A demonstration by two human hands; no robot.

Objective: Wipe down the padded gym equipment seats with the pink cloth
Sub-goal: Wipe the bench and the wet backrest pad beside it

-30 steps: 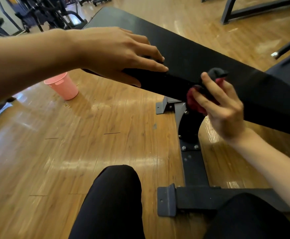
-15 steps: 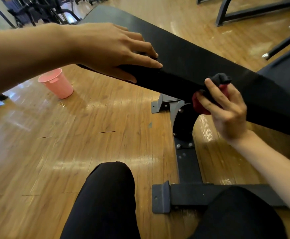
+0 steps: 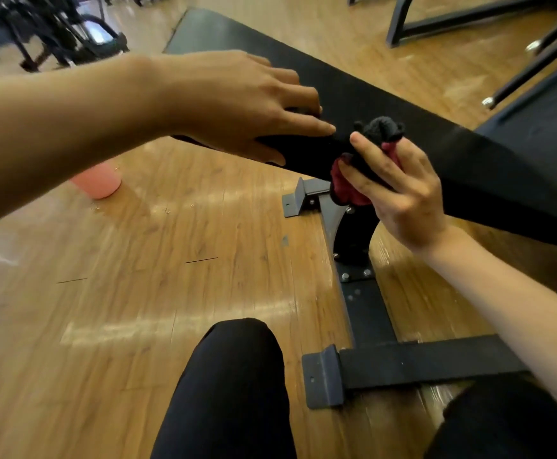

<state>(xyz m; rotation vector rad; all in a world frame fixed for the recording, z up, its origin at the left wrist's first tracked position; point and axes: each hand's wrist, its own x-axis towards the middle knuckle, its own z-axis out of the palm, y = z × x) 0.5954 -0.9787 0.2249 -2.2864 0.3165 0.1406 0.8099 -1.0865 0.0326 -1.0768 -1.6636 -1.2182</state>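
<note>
**Op:** Cloth [image 3: 353, 190], pink w/ dark folds, bunched in right hand [image 3: 399, 190]; that grip is curled closed round it, fingers wrapped over the wad. From my remote view it sits against the near side edge of the padded seat [image 3: 452, 154], just above the metal frame [image 3: 356, 233].

**Obs:** Left hand [image 3: 237, 104]?

**Op:** Fingers nearly straight, lying flat on the seat's top near its edge, thumb under the lip. Holds nothing; I read it as bracing the pad.

**Obs:** Risks from here?

**Op:** Three, as I judge it. (1) Cloth is balled, so only a small patch meets the vinyl; streaks or missed strips are likely unless it's spread. (2) Wiping toward the left hand: the two hands are close, so a stroke could run into the fingertips and stop short, leaving the area under the palm uncleaned. (3) Cloth hangs near the frame bolts; a loose fold might snag there.

**Obs:** Anything else nearby?

**Op:** Pink cup [image 3: 96, 185] on the wood floor [image 3: 138, 293], well apart from the seat, partly hidden by the left forearm. Knees in black at bottom.
</note>
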